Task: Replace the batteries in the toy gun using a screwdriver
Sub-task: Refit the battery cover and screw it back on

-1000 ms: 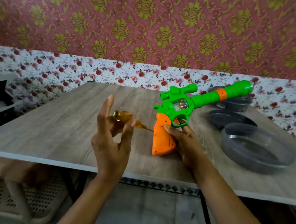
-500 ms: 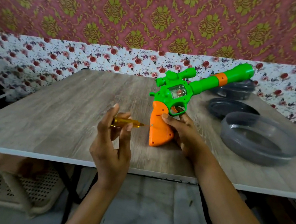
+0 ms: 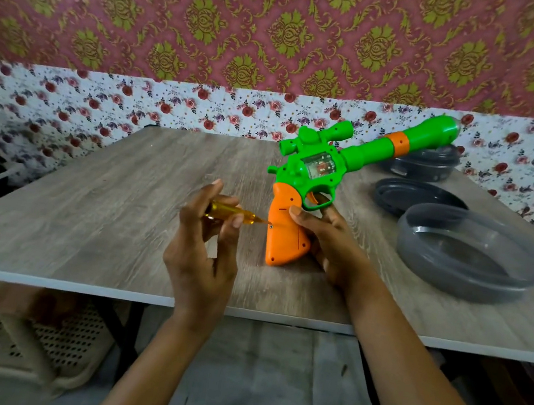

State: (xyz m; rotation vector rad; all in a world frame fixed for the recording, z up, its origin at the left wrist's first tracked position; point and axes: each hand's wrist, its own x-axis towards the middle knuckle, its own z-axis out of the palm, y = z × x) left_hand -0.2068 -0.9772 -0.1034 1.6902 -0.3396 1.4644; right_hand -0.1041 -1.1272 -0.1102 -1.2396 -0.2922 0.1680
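Note:
A green toy gun (image 3: 319,165) with an orange grip (image 3: 283,236) stands on its grip on the wooden table (image 3: 101,212), barrel pointing up and to the right. My right hand (image 3: 332,243) holds the grip from the right side, thumb on its face. My left hand (image 3: 207,245) pinches a small screwdriver (image 3: 232,215) with a clear yellow handle between thumb and fingers. Its tip touches a screw on the left edge of the orange grip.
Right of the gun lie a clear grey round container (image 3: 469,253), a dark lid (image 3: 415,196) behind it and another dark container (image 3: 427,164) at the back. A flowered wall runs behind the table. A beige perforated stool (image 3: 5,343) sits below on the left.
My left hand has lowered and brought the screwdriver rightward until its tip meets the screw on the grip. The gun stays upright in my right hand.

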